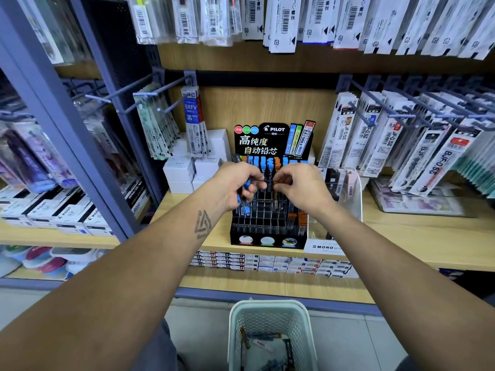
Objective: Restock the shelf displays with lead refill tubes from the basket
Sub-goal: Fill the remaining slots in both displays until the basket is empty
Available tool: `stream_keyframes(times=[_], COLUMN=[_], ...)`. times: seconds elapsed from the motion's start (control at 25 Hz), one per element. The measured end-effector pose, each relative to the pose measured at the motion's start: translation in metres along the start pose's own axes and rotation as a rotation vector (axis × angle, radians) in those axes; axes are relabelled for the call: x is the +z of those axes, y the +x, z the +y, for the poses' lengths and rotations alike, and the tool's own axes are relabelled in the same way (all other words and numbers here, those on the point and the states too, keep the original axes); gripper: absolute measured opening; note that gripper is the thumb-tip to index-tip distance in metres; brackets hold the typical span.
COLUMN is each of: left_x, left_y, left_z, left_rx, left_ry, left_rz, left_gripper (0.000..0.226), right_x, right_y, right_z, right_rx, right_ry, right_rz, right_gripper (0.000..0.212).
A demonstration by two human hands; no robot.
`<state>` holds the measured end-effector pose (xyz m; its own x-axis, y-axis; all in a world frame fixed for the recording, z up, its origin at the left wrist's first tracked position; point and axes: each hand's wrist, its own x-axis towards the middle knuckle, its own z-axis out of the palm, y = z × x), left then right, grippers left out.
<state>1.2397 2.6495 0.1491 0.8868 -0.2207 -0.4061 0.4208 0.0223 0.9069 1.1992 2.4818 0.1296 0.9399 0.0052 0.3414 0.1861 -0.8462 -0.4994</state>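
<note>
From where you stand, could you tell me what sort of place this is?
Most likely a stationery shop aisle: barcoded pen refill packs hang on pegs, a Pilot lead display stands on the wooden shelf, and a restocking basket sits below.

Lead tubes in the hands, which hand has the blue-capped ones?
The left hand: it grips a bundle of blue-capped lead tubes over the Pilot display rack. The right hand pinches an orange-capped tube instead.

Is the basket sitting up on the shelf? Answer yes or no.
No, the basket stands on the floor below the shelf that carries the black display rack.
</note>
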Motion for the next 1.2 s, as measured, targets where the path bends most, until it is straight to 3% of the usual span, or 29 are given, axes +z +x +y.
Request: stream_keyframes(times=[0.28,0.36,0.48,0.56,0.92,1.0,1.12,1.2], left_x=[0.002,0.003,0.007,0.012,-0.010,-0.012,-0.004,0.002], left_y=[-0.007,-0.010,-0.011,-0.013,-0.006,-0.005,-0.005,-0.007], left_z=[0.001,0.003,0.003,0.001,0.009,0.008,0.001,-0.002], left_rx=[-0.035,-0.007,0.031,0.028,0.092,0.066,0.087,0.095], left_ry=[-0.124,-0.252,-0.411,-0.482,-0.781,-0.640,-0.138,0.007], left_rz=[-0.104,-0.131,-0.155,-0.166,-0.029,-0.009,0.059,0.053], left_gripper=[0.006,0.009,0.009,0.012,0.016,0.016,0.012,0.010], right_x=[-0.004,-0.012,-0.019,-0.016,-0.036,-0.037,-0.037,-0.037], right_y=[-0.005,-0.008,-0.020,-0.029,-0.020,-0.017,-0.014,-0.013], right_z=[-0.004,-0.014,-0.033,-0.038,-0.017,-0.011,-0.006,-0.004], right_rx=[-0.101,0.000,0.245,0.273,0.349,0.396,0.433,0.431], right_ry=[-0.098,0.195,0.787,0.937,0.866,0.893,0.884,0.856], right_rz=[0.011,-0.019,-0.318,-0.403,-0.250,-0.193,-0.137,-0.115], right_gripper=[0.013,0.015,0.021,0.029,0.016,0.012,0.015,0.017])
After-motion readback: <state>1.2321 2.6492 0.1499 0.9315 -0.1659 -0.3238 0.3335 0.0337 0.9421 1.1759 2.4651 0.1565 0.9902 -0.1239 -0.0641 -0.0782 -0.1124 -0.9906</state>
